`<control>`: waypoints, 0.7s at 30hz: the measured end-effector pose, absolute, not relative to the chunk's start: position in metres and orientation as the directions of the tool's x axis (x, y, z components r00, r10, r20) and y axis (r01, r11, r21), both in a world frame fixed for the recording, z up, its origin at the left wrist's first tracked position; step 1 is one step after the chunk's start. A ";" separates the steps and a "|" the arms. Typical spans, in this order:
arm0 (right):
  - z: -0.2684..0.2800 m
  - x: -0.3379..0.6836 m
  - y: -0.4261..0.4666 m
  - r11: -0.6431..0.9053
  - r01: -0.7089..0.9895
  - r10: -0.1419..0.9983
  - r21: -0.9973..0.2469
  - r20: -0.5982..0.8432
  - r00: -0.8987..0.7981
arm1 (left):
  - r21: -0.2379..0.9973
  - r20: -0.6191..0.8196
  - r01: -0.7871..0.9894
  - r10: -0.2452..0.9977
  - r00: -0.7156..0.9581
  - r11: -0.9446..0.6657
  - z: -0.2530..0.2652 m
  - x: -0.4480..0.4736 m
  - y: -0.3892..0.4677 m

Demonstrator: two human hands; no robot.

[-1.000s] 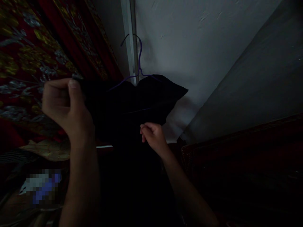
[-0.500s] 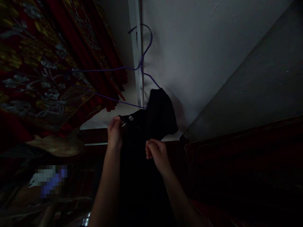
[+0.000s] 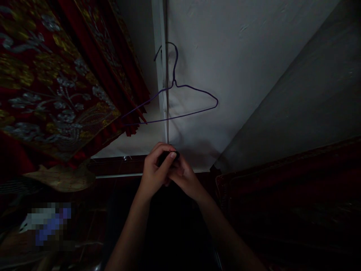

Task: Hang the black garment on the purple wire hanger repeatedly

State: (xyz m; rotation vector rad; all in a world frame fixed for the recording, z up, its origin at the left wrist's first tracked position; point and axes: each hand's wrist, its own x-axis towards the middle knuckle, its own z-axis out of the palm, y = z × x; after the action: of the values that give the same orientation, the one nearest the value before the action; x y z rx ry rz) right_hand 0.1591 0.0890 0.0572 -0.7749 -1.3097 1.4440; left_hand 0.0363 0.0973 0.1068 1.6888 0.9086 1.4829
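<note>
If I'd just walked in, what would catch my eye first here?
Probably the thin purple clothes hanger, bare against the pale wall at the upper middle. Next, the red cloth, embroidered in gold and silver, at the upper left. Below the hanger, the left hand and right hand meet, with black cloth in the left.

No lettering, label, number or sign can be read here.

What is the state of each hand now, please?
Left hand: closed, holding dark cloth.
Right hand: curled close beside the left; its grip cannot be told.
</note>
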 end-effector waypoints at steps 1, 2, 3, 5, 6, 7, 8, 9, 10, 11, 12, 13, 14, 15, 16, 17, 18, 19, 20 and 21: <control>0.064 0.157 0.094 0.096 -0.211 0.945 -0.973 0.156 -0.287 | 0.835 0.539 0.080 0.839 0.077 -0.544 0.111 0.032 0.097; 0.071 0.156 0.099 0.133 -0.145 0.953 -0.981 0.166 -0.252 | 0.811 0.574 0.099 0.817 0.052 -0.576 0.114 0.027 0.097; 0.078 0.156 0.103 0.183 -0.056 0.959 -0.981 0.191 -0.208 | 0.789 0.605 0.115 0.796 0.032 -0.604 0.117 0.022 0.096; 0.093 0.157 0.110 0.292 0.112 0.949 -0.950 0.273 -0.155 | 0.759 0.640 0.146 0.769 0.011 -0.634 0.123 0.016 0.095; 0.099 0.158 0.112 0.337 0.150 0.934 -0.930 0.309 -0.179 | 0.756 0.643 0.154 0.766 0.009 -0.636 0.124 0.014 0.094; 0.105 0.158 0.112 0.372 0.149 0.913 -0.916 0.332 -0.237 | 0.762 0.635 0.155 0.772 0.009 -0.629 0.125 0.012 0.093; 0.111 0.158 0.112 0.392 0.117 0.889 -0.912 0.344 -0.303 | 0.777 0.618 0.144 0.786 0.008 -0.612 0.125 0.010 0.093; 0.115 0.157 0.112 0.390 0.067 0.868 -0.918 0.342 -0.360 | 0.802 0.588 0.123 0.809 0.008 -0.584 0.124 0.009 0.093; 0.119 0.157 0.112 0.353 0.020 0.860 -0.935 0.316 -0.402 | 0.835 0.543 0.097 0.839 0.017 -0.542 0.121 0.006 0.094; 0.122 0.156 0.111 0.277 -0.017 0.868 -0.961 0.257 -0.424 | 0.868 0.491 0.074 0.871 0.036 -0.492 0.117 0.004 0.096; 0.125 0.157 0.112 0.166 -0.049 0.886 -0.985 0.171 -0.430 | 0.895 0.437 0.063 0.897 0.070 -0.441 0.111 0.000 0.097; 0.129 0.158 0.113 0.038 -0.087 0.899 -0.995 0.072 -0.431 | 0.914 0.392 0.068 0.913 0.113 -0.401 0.105 -0.004 0.099; 0.134 0.160 0.115 -0.084 -0.136 0.900 -0.987 -0.017 -0.435 | 0.923 0.357 0.090 0.921 0.156 -0.373 0.099 -0.008 0.100; 0.140 0.164 0.118 -0.184 -0.188 0.891 -0.965 -0.082 -0.447 | 0.926 0.329 0.125 0.925 0.192 -0.356 0.092 -0.012 0.101; 0.147 0.169 0.121 -0.254 -0.232 0.876 -0.939 -0.121 -0.467 | 0.924 0.306 0.165 0.925 0.225 -0.346 0.086 -0.015 0.101; 0.154 0.176 0.124 -0.293 -0.260 0.860 -0.920 -0.135 -0.492 | 0.917 0.284 0.208 0.922 0.262 -0.341 0.080 -0.018 0.101; 0.162 0.183 0.127 -0.310 -0.261 0.844 -0.914 -0.138 -0.518 | 0.906 0.254 0.253 0.915 0.314 -0.339 0.076 -0.020 0.100; 0.169 0.192 0.129 -0.315 -0.237 0.829 -0.919 -0.144 -0.541 | 0.891 0.231 0.296 0.905 0.358 -0.344 0.073 -0.023 0.100; 0.176 0.200 0.131 -0.311 -0.194 0.815 -0.931 -0.156 -0.558 | 0.876 0.238 0.328 0.908 0.346 -0.354 0.071 -0.027 0.101; 0.180 0.209 0.133 -0.300 -0.137 0.803 -0.944 -0.173 -0.570 | 0.855 0.262 0.364 0.913 0.314 -0.371 0.071 -0.032 0.102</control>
State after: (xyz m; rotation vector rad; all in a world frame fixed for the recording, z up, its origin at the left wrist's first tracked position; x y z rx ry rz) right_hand 0.2089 0.1332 0.1803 -0.8807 -1.3070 1.9264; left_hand -0.0319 0.1018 0.0706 1.8895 1.1307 1.0094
